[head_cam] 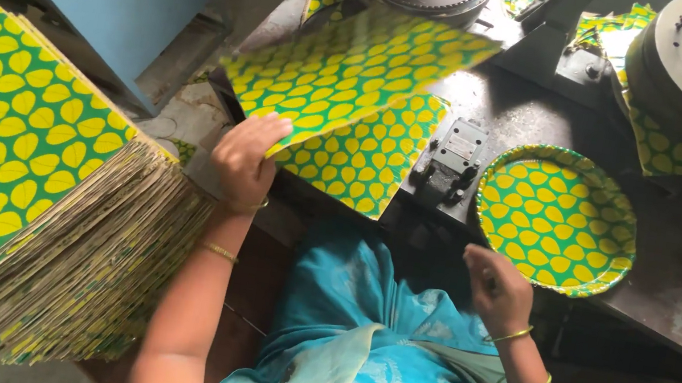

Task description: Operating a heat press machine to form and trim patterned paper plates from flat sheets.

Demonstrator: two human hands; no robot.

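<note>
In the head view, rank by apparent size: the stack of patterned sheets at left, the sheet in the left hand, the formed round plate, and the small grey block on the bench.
1. Stack of sheets, though it is nearest the camera.
2. Held sheet, in the left hand.
3. Round plate.
4. Grey block.

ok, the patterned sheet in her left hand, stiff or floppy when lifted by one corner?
Probably fairly stiff: the sheet stays nearly flat though the left hand pinches only one corner. Likely light, since one hand carries it. Its glossy printed face may slide easily, like those in the stack.
</note>
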